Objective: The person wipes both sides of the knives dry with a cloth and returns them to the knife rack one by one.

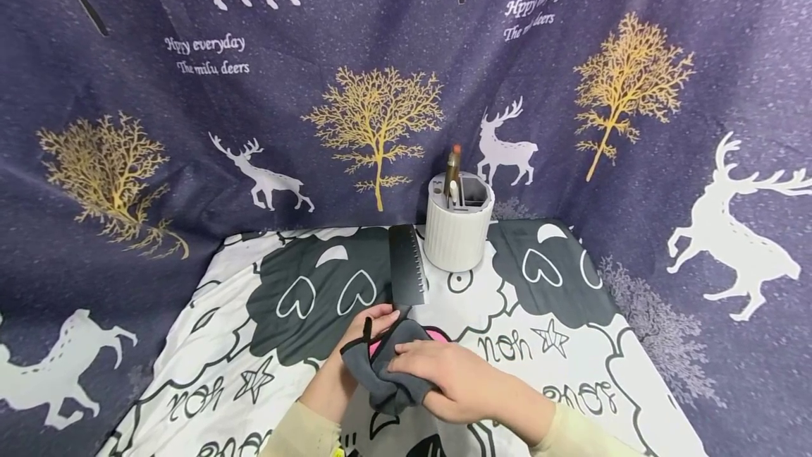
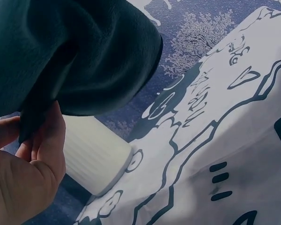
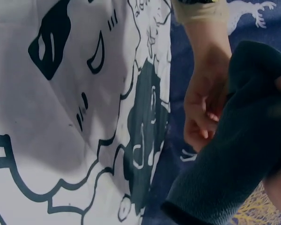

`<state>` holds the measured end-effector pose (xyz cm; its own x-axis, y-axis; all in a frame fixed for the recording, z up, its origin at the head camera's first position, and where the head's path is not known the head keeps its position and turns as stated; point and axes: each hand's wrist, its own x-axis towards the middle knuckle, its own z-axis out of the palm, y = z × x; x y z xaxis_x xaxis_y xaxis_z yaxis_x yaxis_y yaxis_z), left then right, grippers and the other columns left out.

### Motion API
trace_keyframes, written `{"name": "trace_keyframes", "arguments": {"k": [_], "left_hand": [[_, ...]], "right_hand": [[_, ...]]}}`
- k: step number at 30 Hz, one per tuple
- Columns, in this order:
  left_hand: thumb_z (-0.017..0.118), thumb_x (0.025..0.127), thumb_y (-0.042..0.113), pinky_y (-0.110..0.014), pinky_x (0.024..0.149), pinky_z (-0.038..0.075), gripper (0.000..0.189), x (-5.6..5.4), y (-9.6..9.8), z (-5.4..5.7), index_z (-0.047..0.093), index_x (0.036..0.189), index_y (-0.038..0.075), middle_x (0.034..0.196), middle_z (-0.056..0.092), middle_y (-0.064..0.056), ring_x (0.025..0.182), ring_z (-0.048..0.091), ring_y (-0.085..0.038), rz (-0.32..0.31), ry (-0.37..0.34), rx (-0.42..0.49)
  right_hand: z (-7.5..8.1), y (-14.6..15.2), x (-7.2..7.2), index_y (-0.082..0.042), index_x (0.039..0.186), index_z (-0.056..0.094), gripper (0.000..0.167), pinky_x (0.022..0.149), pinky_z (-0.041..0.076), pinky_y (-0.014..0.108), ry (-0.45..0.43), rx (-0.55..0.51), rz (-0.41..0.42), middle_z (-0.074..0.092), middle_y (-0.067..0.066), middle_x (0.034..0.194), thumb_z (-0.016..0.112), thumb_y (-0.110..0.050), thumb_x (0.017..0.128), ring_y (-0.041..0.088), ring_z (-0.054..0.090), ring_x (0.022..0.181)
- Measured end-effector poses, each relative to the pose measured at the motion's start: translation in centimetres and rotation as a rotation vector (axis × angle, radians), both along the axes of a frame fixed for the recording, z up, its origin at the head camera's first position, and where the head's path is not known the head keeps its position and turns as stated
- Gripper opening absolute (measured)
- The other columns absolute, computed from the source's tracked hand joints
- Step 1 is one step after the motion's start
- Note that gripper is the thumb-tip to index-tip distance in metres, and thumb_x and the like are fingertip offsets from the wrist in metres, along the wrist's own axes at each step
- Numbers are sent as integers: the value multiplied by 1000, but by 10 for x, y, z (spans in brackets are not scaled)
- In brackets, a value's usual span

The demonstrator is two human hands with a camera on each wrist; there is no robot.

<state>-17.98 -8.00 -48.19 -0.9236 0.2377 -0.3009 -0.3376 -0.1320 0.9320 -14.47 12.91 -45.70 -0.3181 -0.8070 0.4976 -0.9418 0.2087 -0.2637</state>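
Both hands hold a dark grey cloth (image 1: 400,365) with black edging and a patch of bright pink showing in the head view. My left hand (image 1: 355,344) pinches its far edge between thumb and fingers; the left wrist view shows the left hand (image 2: 28,173) from below, with the grey cloth (image 2: 98,56) rising above it. From the right, my right hand (image 1: 463,379) grips the bunched cloth, its fingers laid over the top. Little of that hand shows in the right wrist view, where the cloth (image 3: 229,145) covers much of it.
A black spiral notebook (image 1: 406,266) lies just beyond the hands. Right of it stands a white ribbed pen holder (image 1: 457,231) containing brushes or pens. Black-and-white patterned fabric (image 1: 216,344) covers the surface. A dark blue deer-print curtain (image 1: 406,41) hangs behind and at both sides.
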Motion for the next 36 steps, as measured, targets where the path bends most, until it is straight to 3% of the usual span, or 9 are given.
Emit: {"name": "trace_keyframes", "arguments": {"k": [4,7,14,18,23,27,33,36], "left_hand": [[53,105,13,-20,74,56,4,2,0,6,57,105,13,91,65,7,83,64,-5,-51,-31,150],[48,106,7,-19,71,56,18,2,-2,3,59,97,18,87,66,10,80,65,-3,-80,-36,257],[42,107,5,-16,81,54,28,3,-11,-8,62,102,23,96,71,14,90,65,-1,-213,82,440],[45,107,6,-17,75,55,25,2,-12,-6,63,99,23,91,70,12,84,66,-2,-192,35,395],[53,105,12,-20,72,56,9,-2,-8,1,62,103,14,86,68,10,80,66,-4,-120,-39,136],[59,101,18,-21,78,54,20,-3,-6,1,62,115,4,89,69,10,84,67,-5,-84,-37,0],[60,101,13,-24,74,56,6,-12,-5,-16,65,104,12,83,69,11,77,67,-4,-49,-16,63],[60,102,12,-28,69,59,5,-19,-7,-24,64,104,12,83,67,8,75,66,-7,-45,-3,101]], "right_hand": [[-5,0,-8,-17,128,65,46,113,49,33,-23,-26,-35,71,-6,126,60,-6,84,23,65,129],[-7,0,-14,-17,128,65,47,114,48,32,-41,-39,-58,71,-3,127,58,-6,84,23,65,130],[-8,-8,-23,-19,129,65,42,115,46,29,-94,-80,-90,71,-2,128,57,-8,90,20,65,130],[-8,-11,-18,-18,126,66,41,114,49,32,-90,-99,-57,73,-3,122,57,-6,88,19,67,127],[-8,-10,-8,-18,127,65,43,108,54,40,-82,-77,-22,72,-5,124,58,-7,86,19,67,125],[-10,-7,-1,-20,127,65,41,103,55,45,-84,-59,-12,72,-10,125,58,-8,89,14,67,124],[-15,-1,9,-24,127,66,39,103,55,42,-116,-66,-10,71,-14,125,59,-9,92,10,67,123],[-16,4,11,-25,127,66,41,100,56,31,-182,-101,-1,71,-13,123,59,-7,91,6,68,117]]}}
